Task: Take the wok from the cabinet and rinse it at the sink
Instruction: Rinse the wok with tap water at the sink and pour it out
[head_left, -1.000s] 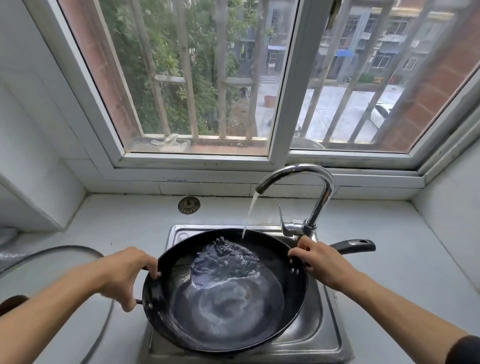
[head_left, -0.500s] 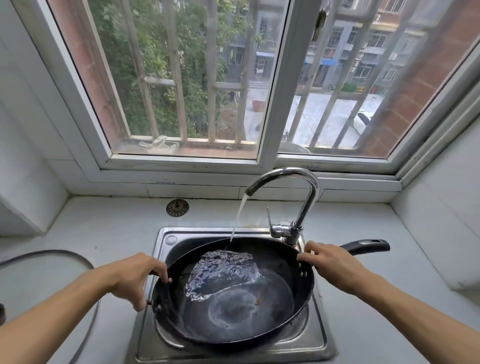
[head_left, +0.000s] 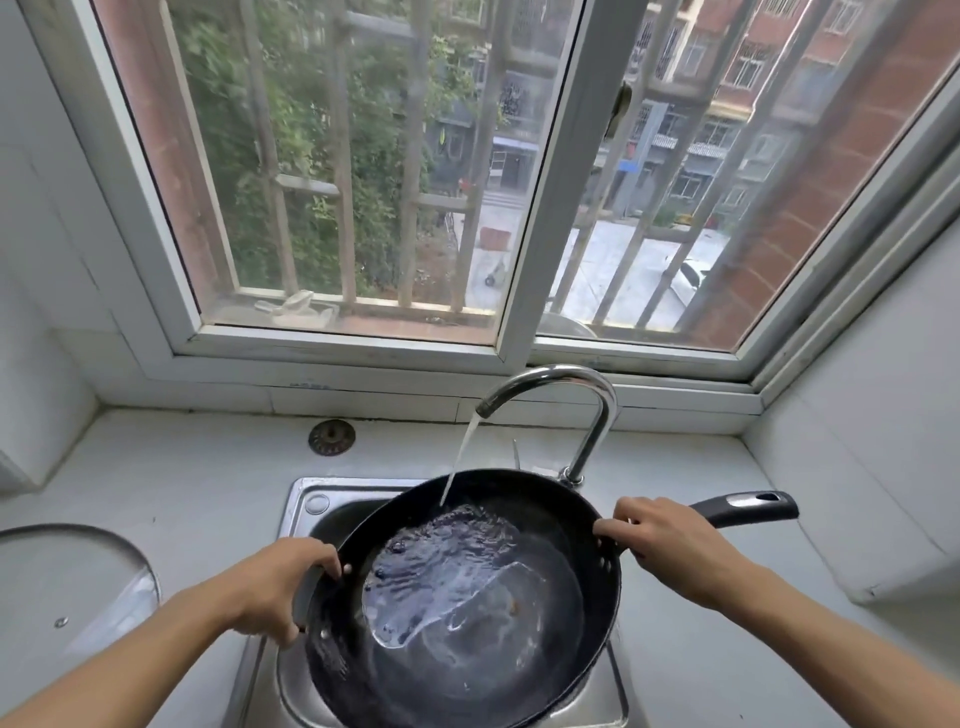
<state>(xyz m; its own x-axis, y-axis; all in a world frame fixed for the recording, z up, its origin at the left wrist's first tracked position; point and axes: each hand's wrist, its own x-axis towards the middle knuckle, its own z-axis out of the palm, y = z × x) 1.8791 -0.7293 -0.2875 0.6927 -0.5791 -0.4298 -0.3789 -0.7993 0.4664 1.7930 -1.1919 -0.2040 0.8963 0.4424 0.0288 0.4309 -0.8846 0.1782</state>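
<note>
Wok (head_left: 467, 597), black and wide, sits over the sink (head_left: 311, 501), held at both sides. The left hand (head_left: 283, 584) curls its fingers over the left rim, with the thumb lower down on the outside, gripping the small side handle there. The right hand (head_left: 667, 545) grips the right rim where the long handle (head_left: 748, 506) begins; its fingertips hook over the edge, and the handle sticks out past the hand toward the right, above the tabletop (head_left: 182, 483). Both forearms reach in from the bottom corners of the view.

Water (head_left: 460, 462) falls in a thin stream from the tap (head_left: 561, 400) and lands inside the far part of the wok. A shallow pool covers much of the wok's bottom, rippled and bubbling where the stream hits, smoother toward the near side. A small brownish speck shows on the inner surface right of the middle.

The tap is a curved chrome gooseneck that rises behind the wok's far right edge and arches to the left. The sink is steel, set into the pale tabletop; most of its bowl is hidden under the wok. A round metal strainer (head_left: 331, 437) lies on the tabletop behind the sink's left corner, apart from it. A glass lid (head_left: 78, 587) lies flat at the left edge of the tabletop.

Behind the tap a white-framed window (head_left: 540, 208) with outside bars looks onto trees, brick and a street.
</note>
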